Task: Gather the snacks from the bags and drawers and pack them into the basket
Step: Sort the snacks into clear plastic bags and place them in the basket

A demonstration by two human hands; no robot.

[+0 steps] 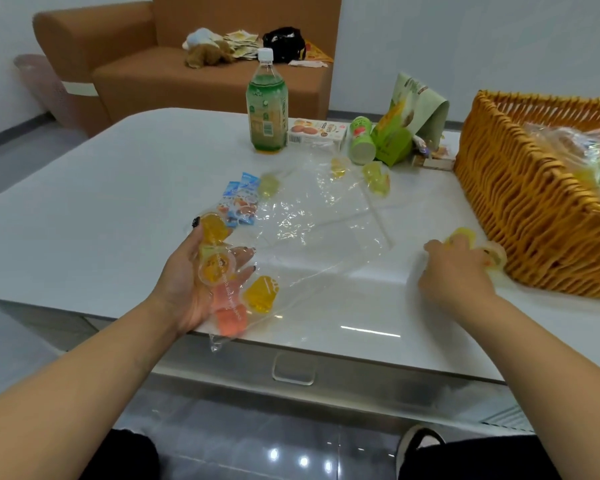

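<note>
**Jelly cups half out of the bag, basket partly filled**

We see a woven orange wicker basket (520,188) at the right of the white table (84,209), cut off by the frame edge. Inside it lies a heap of clear-wrapped snacks (575,147), blurred, so we cannot tell the kinds apart.

A crumpled clear plastic bag (312,230) lies flat across the middle of the table. Our left hand (201,275) is palm up at the near edge, fingers loosely curled, cradling several small orange and yellow jelly cups (215,265); a pink cup (231,317) and a yellow cup (261,294) sit just beside it, seemingly inside the bag's near corner. Our right hand (458,268), near the basket's wall, has its fingers curled round more yellow jelly cups (465,235); motion blur hides how many.

Farther off, loose yellow cups (376,176) lie on or under the plastic, and blue snack packets (239,199) rest left of the bag. A tall green drink bottle (266,109) stands upright at the far side beside a white box (317,131), a tipped green can (361,140) and a green paper bag (409,119), whose contents we cannot make out.
</note>
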